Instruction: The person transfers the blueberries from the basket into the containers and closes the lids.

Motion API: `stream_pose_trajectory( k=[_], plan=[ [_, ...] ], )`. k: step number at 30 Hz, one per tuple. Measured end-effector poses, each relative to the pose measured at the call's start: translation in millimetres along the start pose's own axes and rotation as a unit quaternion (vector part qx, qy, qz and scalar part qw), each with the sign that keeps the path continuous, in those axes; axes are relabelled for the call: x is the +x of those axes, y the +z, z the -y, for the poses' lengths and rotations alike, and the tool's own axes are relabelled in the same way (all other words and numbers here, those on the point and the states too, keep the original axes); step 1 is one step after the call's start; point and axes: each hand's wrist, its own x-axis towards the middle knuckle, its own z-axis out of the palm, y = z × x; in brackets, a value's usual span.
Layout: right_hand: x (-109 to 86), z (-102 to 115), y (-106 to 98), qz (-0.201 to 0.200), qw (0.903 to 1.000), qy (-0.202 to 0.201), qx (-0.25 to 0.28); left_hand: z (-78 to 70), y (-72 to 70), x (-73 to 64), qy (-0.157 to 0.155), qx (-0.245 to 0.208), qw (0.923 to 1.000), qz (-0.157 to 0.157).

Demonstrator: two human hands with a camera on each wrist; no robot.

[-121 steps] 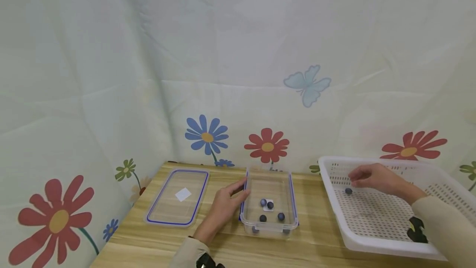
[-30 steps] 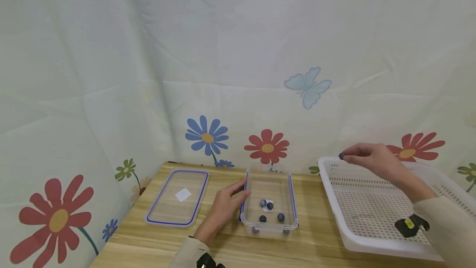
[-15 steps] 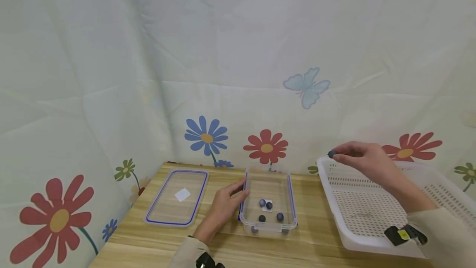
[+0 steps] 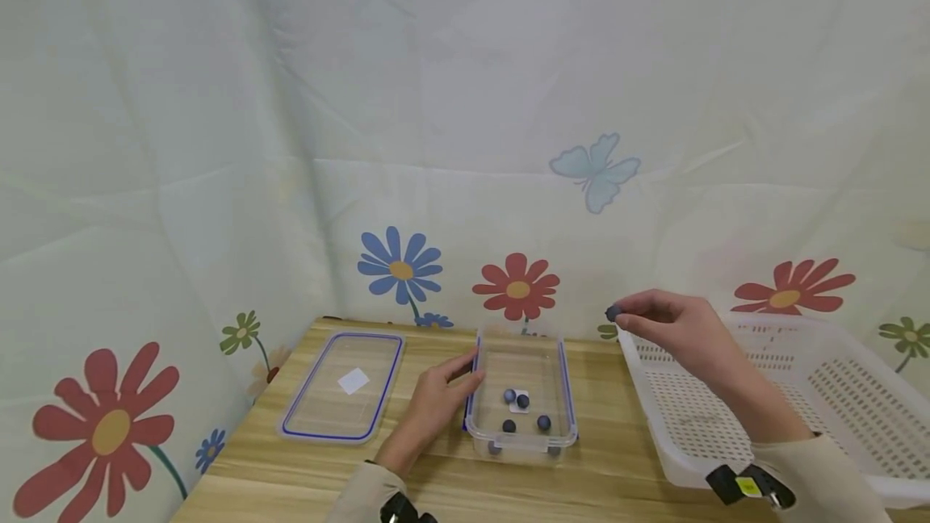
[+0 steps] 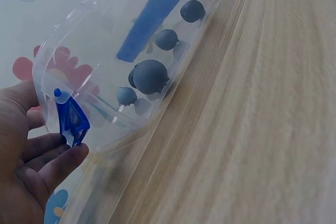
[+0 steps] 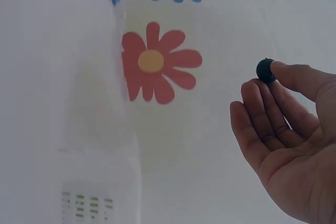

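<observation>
My right hand (image 4: 686, 337) pinches a blueberry (image 4: 613, 312) between thumb and fingertips, raised over the left rim of the white basket. In the right wrist view the blueberry (image 6: 266, 71) looks dark and round. My left hand (image 4: 436, 402) holds the left side of a clear plastic container (image 4: 519, 361), which is lidless. Up close in the left wrist view, its fingers are at a blue latch (image 5: 72, 119) on the wall. Several blueberries (image 4: 543, 423) lie on the container's floor, mostly towards its near end.
A clear lid (image 4: 330, 402) with a blue seal lies flat on the wooden table (image 4: 603, 458), left of the container. The white perforated basket (image 4: 705, 418) stands to the right. Behind hangs a pale curtain (image 4: 465, 103) printed with flowers.
My right hand picked a blueberry from the basket floor, lifted it above the rim and carried it left, towards the container. My left hand stays in place on the container.
</observation>
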Motion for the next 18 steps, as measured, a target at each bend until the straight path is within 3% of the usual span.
stream_pose_trajectory(
  k=[18],
  plan=[
    [-17.8,7.7,83.5,0.028,0.9919,0.001,0.124,-0.5,-0.1,0.6,0.008,0.000,1.0000,-0.004]
  ],
)
